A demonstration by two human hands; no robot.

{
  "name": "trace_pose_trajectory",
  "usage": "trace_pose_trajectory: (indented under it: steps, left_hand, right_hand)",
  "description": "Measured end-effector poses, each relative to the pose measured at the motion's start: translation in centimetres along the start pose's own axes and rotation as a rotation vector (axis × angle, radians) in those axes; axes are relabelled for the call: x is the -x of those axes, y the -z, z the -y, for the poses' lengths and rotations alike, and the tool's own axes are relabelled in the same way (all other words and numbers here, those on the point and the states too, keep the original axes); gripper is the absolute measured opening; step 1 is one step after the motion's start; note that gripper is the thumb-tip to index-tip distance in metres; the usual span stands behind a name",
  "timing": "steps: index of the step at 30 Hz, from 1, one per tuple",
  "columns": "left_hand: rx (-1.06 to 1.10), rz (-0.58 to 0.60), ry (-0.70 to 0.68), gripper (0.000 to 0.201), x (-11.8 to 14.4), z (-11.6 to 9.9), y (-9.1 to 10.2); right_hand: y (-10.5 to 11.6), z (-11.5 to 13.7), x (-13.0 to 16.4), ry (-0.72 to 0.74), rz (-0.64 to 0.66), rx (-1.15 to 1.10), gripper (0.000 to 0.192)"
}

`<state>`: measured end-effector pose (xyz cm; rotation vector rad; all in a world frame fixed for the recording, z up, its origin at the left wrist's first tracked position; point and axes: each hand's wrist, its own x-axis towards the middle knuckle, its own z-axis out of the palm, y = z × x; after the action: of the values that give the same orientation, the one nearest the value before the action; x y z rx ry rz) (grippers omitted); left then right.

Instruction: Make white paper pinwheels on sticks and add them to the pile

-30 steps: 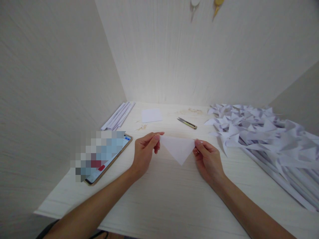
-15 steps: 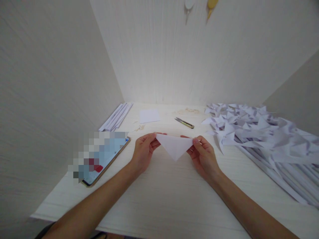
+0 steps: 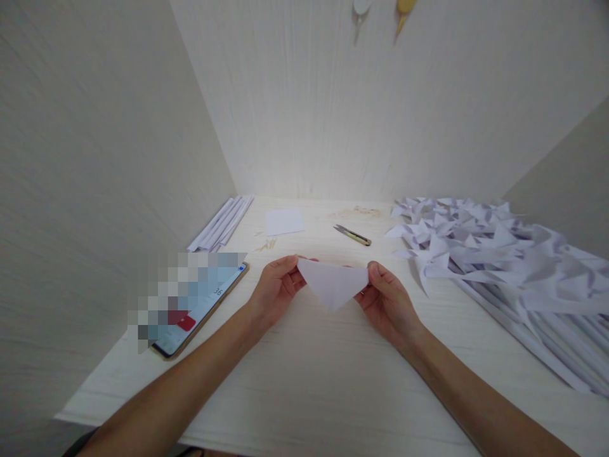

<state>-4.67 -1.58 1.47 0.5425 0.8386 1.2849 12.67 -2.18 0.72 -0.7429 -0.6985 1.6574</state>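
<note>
A white sheet of paper folded into a triangle hangs point-down between my two hands over the table. My left hand pinches its left corner between thumb and fingers. At the opposite corner my right hand grips the paper the same way. The long edge lies at the top, stretched between the hands. Beyond the paper, a pair of thread snips rests on the table, and a flat white sheet lies farther left.
A phone, partly pixelated, lies to the left. Rolled paper sticks are behind it. Paper pinwheels are heaped at right. Small tan scraps lie near the sheet. Two hooks hang on the back wall.
The folded paper has tilted slightly, and its lower point has shifted a little to the left. Both hands keep their hold at the corners.
</note>
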Motion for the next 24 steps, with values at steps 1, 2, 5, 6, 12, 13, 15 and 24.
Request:
trace_pose_trajectory:
  steps: [1, 2, 5, 6, 12, 13, 15, 24]
  left_hand:
    - [-0.009, 0.022, 0.005, 0.019, -0.02, 0.06, 0.09]
    - [-0.019, 0.04, 0.017, 0.02, -0.02, 0.12, 0.16]
    - [-0.029, 0.065, 0.081, 0.023, 0.14, 0.2, 0.17]
    - [-0.024, 0.069, 0.1, 0.023, 0.24, 0.19, 0.11]
    - [0.06, 0.117, 0.201, 0.029, 0.78, -0.05, -0.29]
    - [0.073, 0.125, 0.215, 0.029, 0.79, -0.09, -0.24]
    - [0.093, 0.135, 0.229, 0.028, 0.7, -0.14, -0.07]
    - [0.082, 0.055, 0.149, 0.009, 0.18, -0.29, 0.35]
  right_hand:
    - [0.1, -0.04, -0.09, 0.003, -0.011, -0.001, 0.033]
    - [0.21, -0.08, -0.18, 0.005, -0.022, -0.001, 0.033]
    - [0.49, -0.17, -0.47, 0.0, -0.044, -0.006, 0.033]
    - [0.55, -0.18, -0.55, -0.003, -0.047, -0.008, 0.033]
    - [0.73, -0.2, -0.74, -0.029, -0.033, -0.031, 0.032]
    - [0.75, -0.2, -0.76, -0.032, -0.027, -0.034, 0.032]
    - [0.81, -0.2, -0.78, -0.033, -0.014, -0.037, 0.032]
    - [0.97, -0.34, -0.8, -0.017, -0.005, -0.007, 0.03]
